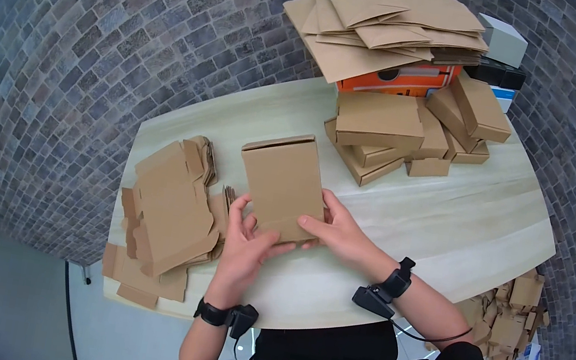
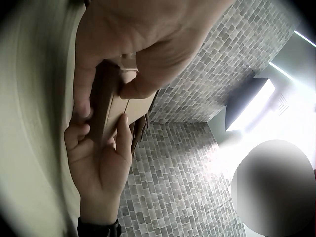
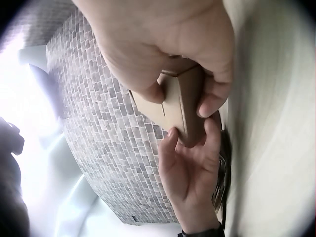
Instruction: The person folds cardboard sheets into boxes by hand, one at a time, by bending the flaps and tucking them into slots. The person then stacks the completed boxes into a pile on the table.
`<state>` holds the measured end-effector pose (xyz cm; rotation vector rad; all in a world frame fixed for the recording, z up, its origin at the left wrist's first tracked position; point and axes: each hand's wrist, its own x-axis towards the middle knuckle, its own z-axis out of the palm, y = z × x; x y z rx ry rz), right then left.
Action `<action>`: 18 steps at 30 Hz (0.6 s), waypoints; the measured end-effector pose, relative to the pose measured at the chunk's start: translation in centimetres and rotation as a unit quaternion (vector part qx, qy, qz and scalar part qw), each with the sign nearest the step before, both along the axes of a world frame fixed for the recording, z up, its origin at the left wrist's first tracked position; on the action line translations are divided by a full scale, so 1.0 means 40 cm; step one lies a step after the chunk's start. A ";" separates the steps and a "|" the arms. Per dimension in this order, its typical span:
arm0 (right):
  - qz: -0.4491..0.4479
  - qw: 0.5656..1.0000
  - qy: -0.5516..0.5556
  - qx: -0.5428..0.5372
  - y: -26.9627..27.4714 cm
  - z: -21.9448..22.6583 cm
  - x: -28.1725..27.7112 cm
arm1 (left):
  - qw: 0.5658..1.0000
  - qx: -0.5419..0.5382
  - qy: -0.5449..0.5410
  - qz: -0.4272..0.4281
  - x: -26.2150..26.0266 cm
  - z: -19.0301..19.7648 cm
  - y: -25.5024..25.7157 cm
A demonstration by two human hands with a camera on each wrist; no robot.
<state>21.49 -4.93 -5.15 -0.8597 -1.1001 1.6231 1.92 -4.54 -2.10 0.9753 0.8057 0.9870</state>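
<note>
A brown cardboard box (image 1: 283, 183) is held between both hands over the middle of the table, its near end lower in the head view. My left hand (image 1: 245, 247) grips the near left corner, thumb along the near edge. At the near right corner my right hand (image 1: 348, 236) pinches the box, thumb on top and fingers beneath. In the left wrist view the left hand (image 2: 133, 39) and the right hand (image 2: 101, 163) both hold the box's narrow side (image 2: 112, 106). The right wrist view shows that narrow side (image 3: 174, 106) between the fingers too.
Flattened cardboard pieces (image 1: 170, 210) lie at the table's left. Several closed boxes (image 1: 380, 119) are piled at the back right, beside an orange box (image 1: 402, 80) topped with flat brown sheets (image 1: 405, 10). More cardboard (image 1: 508, 324) lies below the table's right edge.
</note>
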 end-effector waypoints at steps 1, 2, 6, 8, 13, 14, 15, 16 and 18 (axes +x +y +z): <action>0.004 1.000 -0.008 0.011 0.000 0.000 0.004 | 1.000 -0.016 0.001 -0.017 -0.006 0.002 0.004; 0.008 1.000 -0.012 0.006 0.001 0.001 0.007 | 1.000 -0.021 -0.004 -0.013 -0.011 0.002 0.014; -0.037 0.999 -0.018 0.013 0.012 -0.011 -0.010 | 0.996 -0.074 -0.044 -0.016 -0.009 0.009 0.034; -0.063 0.998 -0.003 -0.009 0.017 -0.012 -0.022 | 0.998 -0.055 -0.019 0.010 0.001 -0.006 0.030; -0.073 0.981 0.154 -0.087 0.009 0.017 -0.036 | 0.988 0.138 0.051 0.050 0.016 -0.039 0.020; -0.073 0.981 0.153 -0.092 0.008 0.021 -0.034 | 0.989 0.133 0.051 0.051 0.016 -0.035 0.019; -0.069 0.978 0.171 -0.100 0.008 0.025 -0.032 | 0.986 0.144 0.073 0.036 0.013 -0.030 0.020; -0.066 0.974 0.189 -0.107 0.010 0.025 -0.029 | 0.983 0.156 0.095 0.020 0.011 -0.026 0.021; -0.066 0.978 0.176 -0.089 0.017 0.013 -0.022 | 0.981 0.156 0.117 0.016 0.012 -0.017 0.021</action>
